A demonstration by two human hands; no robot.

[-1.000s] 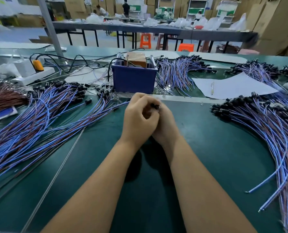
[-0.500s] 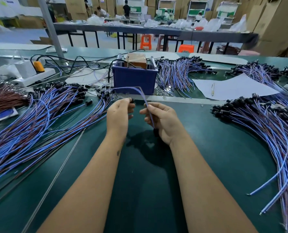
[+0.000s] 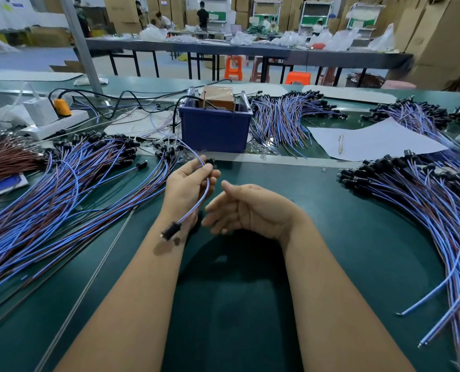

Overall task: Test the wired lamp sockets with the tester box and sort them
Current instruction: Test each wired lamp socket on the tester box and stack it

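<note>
My left hand (image 3: 187, 187) pinches one wired lamp socket by its blue wire (image 3: 206, 191). The wire loops over my fingers. Its black socket end (image 3: 170, 231) hangs above my left wrist, and a small black piece shows at my fingertips. My right hand (image 3: 253, 209) hovers just to the right with relaxed fingers, holding nothing. The tester box (image 3: 218, 97) is a brown unit inside a blue bin (image 3: 215, 131), straight behind my hands.
Heaps of blue and brown wired sockets lie to the left (image 3: 62, 189), right (image 3: 424, 205) and behind the bin (image 3: 285, 116). A white sheet with a pen (image 3: 371, 140) lies at back right. A white power strip (image 3: 54, 124) and black cables sit at back left.
My hands were clasped together on the socket, then came apart. My right hand let go of the wire, and the socket end swung down over my left wrist.
</note>
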